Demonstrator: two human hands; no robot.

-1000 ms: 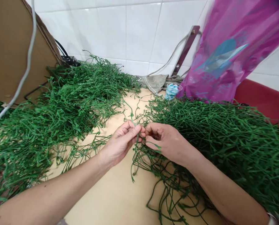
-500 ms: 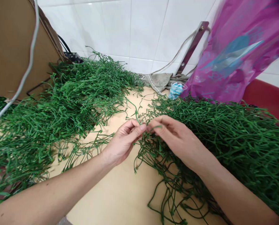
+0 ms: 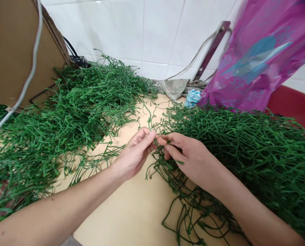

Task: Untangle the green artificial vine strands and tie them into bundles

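Green stems with small knobby tips lie in a left heap (image 3: 91,99) and a right heap (image 3: 265,150) on a tan surface (image 3: 124,208). Between the heaps, my left hand (image 3: 138,152) pinches a green stem (image 3: 149,116) between thumb and fingers, its upper part pointing away from me. My right hand (image 3: 190,155) is close beside it, fingertips nearly meeting the left ones. A short green piece sticks out between the right thumb and fingers. Loose stems hang and lie below both hands.
A cardboard box (image 3: 11,51) and a grey cable (image 3: 30,78) stand at the left. At the back are white tiles, a grey cloth (image 3: 176,88), a blue-white bundle (image 3: 193,98), a metal bracket (image 3: 211,51) and a purple bag (image 3: 260,58). Something red (image 3: 293,106) shows at right.
My right hand has shifted slightly down and its fingers have turned, with the short green piece now lower. My left hand and its stem have moved very little.
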